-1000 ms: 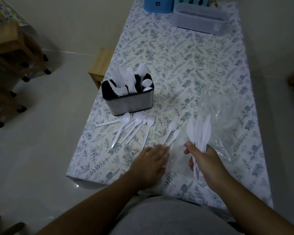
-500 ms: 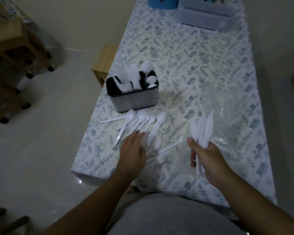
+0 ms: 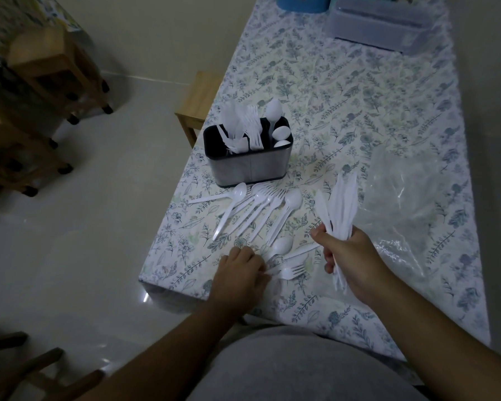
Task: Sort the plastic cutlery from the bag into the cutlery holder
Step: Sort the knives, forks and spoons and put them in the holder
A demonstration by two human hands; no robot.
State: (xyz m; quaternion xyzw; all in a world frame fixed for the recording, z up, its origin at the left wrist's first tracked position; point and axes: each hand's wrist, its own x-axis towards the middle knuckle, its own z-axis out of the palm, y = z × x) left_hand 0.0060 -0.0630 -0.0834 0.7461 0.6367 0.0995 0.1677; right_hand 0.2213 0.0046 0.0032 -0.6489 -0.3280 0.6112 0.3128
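Head view: cutlery holder (image 3: 248, 166) on worktop (image 3: 359, 111), holds knives and forks at left, spoons (image 3: 275, 123) at right. Loose spoons and forks (image 3: 261, 209) fanned just in front. Right hand (image 3: 350, 261) grips knife bundle (image 3: 340, 209); left hand (image 3: 240, 273) fingers curled over fork (image 3: 289, 272), grip unclear. Clear bag (image 3: 408, 204) lies right.

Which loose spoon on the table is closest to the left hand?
The spoon lying apart from the fanned row, just right of the left hand, beside a fork.

floral-clothed table (image 3: 344, 91) bears cutlery holder (image 3: 248, 166), loose cutlery (image 3: 258, 209), clear bag (image 3: 402, 198).
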